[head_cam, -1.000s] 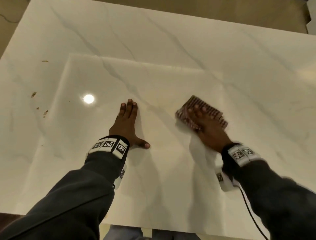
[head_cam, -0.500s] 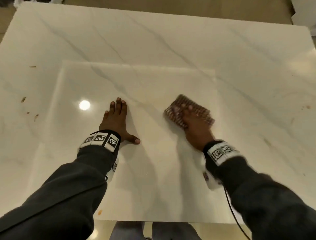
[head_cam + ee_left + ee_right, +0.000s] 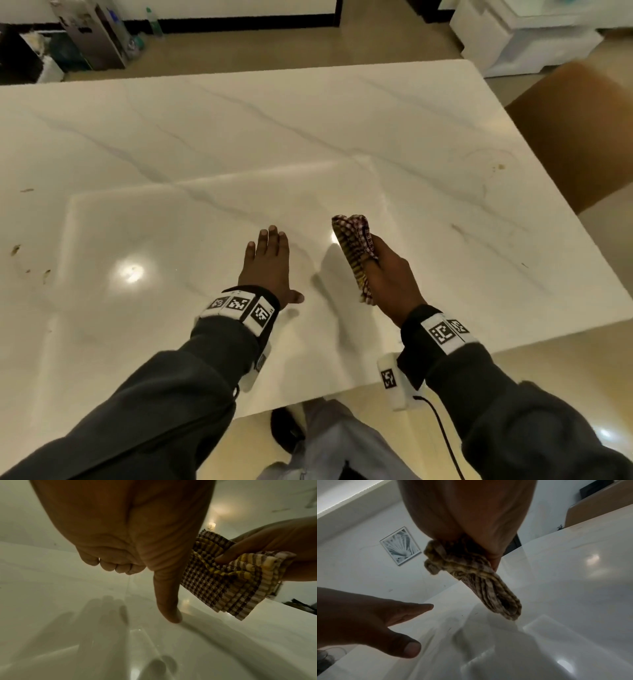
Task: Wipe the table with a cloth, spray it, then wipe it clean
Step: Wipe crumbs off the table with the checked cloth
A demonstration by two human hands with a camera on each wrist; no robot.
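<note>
Cloth, checked in brown and yellow, is bunched in my right hand and held up off the desk, its shadow falling on the glossy white marble just to its left. From the head view my right grip is closed around the folded fabric, with one loose end hanging down below my fingers. My left hand lies flat above the surface beside it, fingers straight and together, thumb spread out to the side, holding nothing. A few brown crumbs sit near the desk's left edge and a small speck lies toward the far right corner, next to a brown chair. Both my wrists carry bands with black-and-white markers, and my sleeves are dark grey. From the left wrist view my left hand hangs open, the thumb pointing down with its tip touching or nearly touching the desk, and the fingertips just clear of it, mirrored in the polish below. To the right, my right hand pinches the cloth, which fans downward in layered folds. From the right wrist view the cloth is squeezed into a thick roll in my right hand, its lower end hanging above the desk without touching. My left hand reaches in at the lower left, fingers extended. A framed picture hangs on the wall behind.
</note>
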